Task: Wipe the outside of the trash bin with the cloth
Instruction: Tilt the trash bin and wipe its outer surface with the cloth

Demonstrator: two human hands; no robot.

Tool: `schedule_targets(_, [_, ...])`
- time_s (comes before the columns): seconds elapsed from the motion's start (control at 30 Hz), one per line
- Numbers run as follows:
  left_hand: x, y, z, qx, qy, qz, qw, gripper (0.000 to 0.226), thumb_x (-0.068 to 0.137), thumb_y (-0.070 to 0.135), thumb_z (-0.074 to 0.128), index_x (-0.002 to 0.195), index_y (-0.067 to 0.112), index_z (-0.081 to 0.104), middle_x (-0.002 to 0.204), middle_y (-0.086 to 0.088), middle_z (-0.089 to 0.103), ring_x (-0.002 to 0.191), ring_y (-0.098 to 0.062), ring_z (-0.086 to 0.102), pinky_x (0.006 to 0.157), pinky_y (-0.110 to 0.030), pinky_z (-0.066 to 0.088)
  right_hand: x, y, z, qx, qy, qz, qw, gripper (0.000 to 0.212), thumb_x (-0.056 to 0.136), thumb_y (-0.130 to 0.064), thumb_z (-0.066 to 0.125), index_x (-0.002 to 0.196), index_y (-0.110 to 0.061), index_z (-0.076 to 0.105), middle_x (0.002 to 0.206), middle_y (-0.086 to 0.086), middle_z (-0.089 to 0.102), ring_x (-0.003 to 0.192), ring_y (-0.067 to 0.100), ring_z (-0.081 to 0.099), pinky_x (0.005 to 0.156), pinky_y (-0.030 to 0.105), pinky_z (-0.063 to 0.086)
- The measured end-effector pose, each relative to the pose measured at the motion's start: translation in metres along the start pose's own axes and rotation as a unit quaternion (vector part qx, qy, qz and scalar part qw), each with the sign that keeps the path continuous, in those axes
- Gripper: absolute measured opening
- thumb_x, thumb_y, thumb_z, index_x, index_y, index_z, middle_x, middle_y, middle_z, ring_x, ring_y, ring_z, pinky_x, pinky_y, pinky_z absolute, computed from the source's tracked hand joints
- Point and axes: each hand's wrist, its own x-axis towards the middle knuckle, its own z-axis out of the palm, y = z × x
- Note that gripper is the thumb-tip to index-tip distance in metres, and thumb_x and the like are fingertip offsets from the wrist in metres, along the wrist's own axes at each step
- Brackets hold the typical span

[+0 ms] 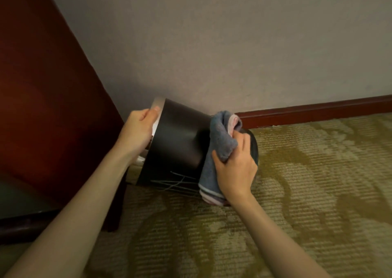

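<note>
The carpet (297, 193) ran to the wall (233, 44). Above it the dark trash bin (178, 142) lay tipped sideways (silver rim leftward), the left hand (139, 129) gripping that rim. The right hand (235, 169) pressed the bunched blue cloth (218, 142) against the bin's base end.

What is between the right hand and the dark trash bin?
In the head view, the blue-grey cloth lies between the right hand and the bottom end of the tilted trash bin. The hand presses it there.
</note>
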Motion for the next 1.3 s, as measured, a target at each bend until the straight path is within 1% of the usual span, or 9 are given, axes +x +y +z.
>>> schedule_targets(0.17, [0.003,-0.014,-0.009,0.002,0.024,-0.048,0.999,0.046,0.093,0.040,0.043,0.072,0.004,0.063,0.064,-0.007,0.062,0.061,-0.018,0.059,0.060,-0.032,0.040,0.000,0.040,-0.010,-0.055,0.012,0.054,0.997,0.047,0.074,-0.026,0.070,0.112,-0.008,0.049,0.103,0.014,0.051,0.066,0.036,0.058,0.052,0.029,0.032])
schedule_targets(0.23, [0.002,-0.016,-0.009,-0.006,0.027,-0.054,0.998,0.046,0.093,0.040,0.043,0.074,0.004,0.065,0.066,-0.006,0.065,0.060,-0.014,0.061,0.060,-0.030,0.042,0.001,0.046,-0.012,-0.056,0.018,0.072,0.996,0.047,0.075,-0.027,0.068,0.114,-0.012,0.047,0.105,0.012,0.050,0.069,0.035,0.057,0.055,0.030,0.031])
schedule_targets(0.43, [-0.006,-0.011,-0.004,-0.030,0.036,-0.052,0.998,0.047,0.094,0.038,0.042,0.079,-0.001,0.063,0.073,-0.015,0.062,0.069,-0.024,0.059,0.063,-0.033,0.041,0.003,0.025,-0.007,0.048,0.061,0.140,0.987,0.033,0.077,-0.024,0.065,0.103,-0.012,0.047,0.103,0.010,0.052,0.081,0.032,0.055,0.064,0.032,0.032])
schedule_targets(0.63, [-0.019,0.005,0.008,-0.034,0.015,-0.015,0.999,0.048,0.095,0.032,0.042,0.082,-0.012,0.055,0.070,-0.014,0.052,0.063,-0.019,0.049,0.059,-0.033,0.034,0.008,-0.031,-0.001,0.118,0.017,0.117,0.986,0.032,0.077,-0.024,0.064,0.104,-0.013,0.049,0.105,0.009,0.055,0.091,0.030,0.054,0.069,0.029,0.030])
schedule_targets(0.77, [-0.023,0.022,0.022,-0.037,-0.004,0.017,0.999,0.045,0.095,0.031,0.043,0.064,0.001,0.055,0.055,-0.002,0.050,0.053,-0.011,0.044,0.053,-0.029,0.032,0.006,-0.073,0.000,0.220,-0.006,0.059,0.974,0.027,0.079,-0.028,0.061,0.103,-0.027,0.047,0.102,-0.002,0.056,0.084,0.002,0.049,0.066,0.014,0.034])
schedule_targets(0.83, [-0.025,0.027,0.026,-0.047,-0.014,0.025,0.998,0.044,0.095,0.032,0.044,0.065,0.003,0.057,0.056,-0.006,0.049,0.053,-0.011,0.042,0.055,-0.033,0.032,0.009,-0.078,-0.003,0.252,-0.018,0.048,0.966,0.030,0.080,-0.027,0.060,0.108,-0.028,0.048,0.103,-0.003,0.057,0.085,-0.002,0.048,0.071,0.009,0.038])
schedule_targets(1.0, [-0.025,0.031,0.030,-0.041,-0.009,0.041,0.998,0.051,0.096,0.026,0.045,0.046,0.020,0.047,0.038,0.012,0.042,0.039,0.002,0.035,0.042,-0.021,0.027,0.028,-0.065,-0.012,0.227,-0.022,0.062,0.972,0.031,0.081,-0.026,0.061,0.110,-0.018,0.055,0.103,0.005,0.062,0.093,0.022,0.059,0.081,0.042,0.048])
schedule_targets(1.1, [-0.026,0.034,0.032,0.005,0.002,0.068,0.998,0.049,0.096,0.024,0.045,0.048,0.020,0.035,0.035,0.011,0.036,0.037,-0.001,0.030,0.038,-0.018,0.022,0.047,-0.061,-0.010,0.187,-0.020,0.080,0.979,0.033,0.079,-0.033,0.058,0.109,-0.020,0.055,0.099,0.009,0.063,0.091,0.032,0.059,0.074,0.040,0.046])
schedule_targets(1.3, [-0.036,0.031,0.027,0.086,0.023,0.133,0.987,0.049,0.096,0.023,0.045,0.050,0.020,0.031,0.045,0.008,0.028,0.039,-0.005,0.032,0.040,-0.021,0.022,0.097,-0.049,-0.001,0.132,-0.087,0.125,0.979,0.023,0.078,-0.033,0.057,0.096,-0.018,0.058,0.097,0.014,0.063,0.089,0.039,0.058,0.069,0.036,0.040])
